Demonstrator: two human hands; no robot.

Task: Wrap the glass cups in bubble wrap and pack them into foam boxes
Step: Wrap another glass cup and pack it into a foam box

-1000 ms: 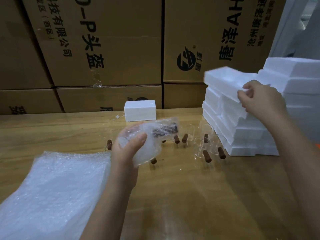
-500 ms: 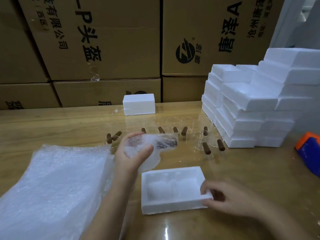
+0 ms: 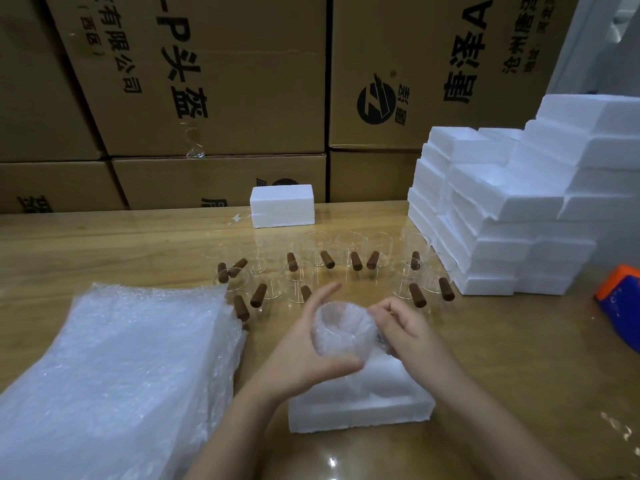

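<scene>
Both hands meet over the open foam box (image 3: pixel 363 407), the nearest thing on the table. The left hand (image 3: pixel 304 348) curls round the wrapped cup (image 3: pixel 341 332) from the side and beneath, thumb across its front and forefinger lifted clear. The right hand (image 3: pixel 405 327) pinches the wrap at the bundle's right flank.

The bundle sits mouth-up over the box's hollow; whether it already touches the foam I cannot tell. I judge it light and padded outside but brittle within, with slippery film. A hold round the body looks safer than one on a loose wrap edge, and it should be seated gently.

Left of the box lies the bubble wrap stack (image 3: pixel 114 368). Beyond the box stand bare glass cups (image 3: pixel 327 259) with brown handles. Farther beyond is a closed foam box (image 3: pixel 282 206), and beyond to the right the foam box pile (image 3: pixel 502 209).
</scene>
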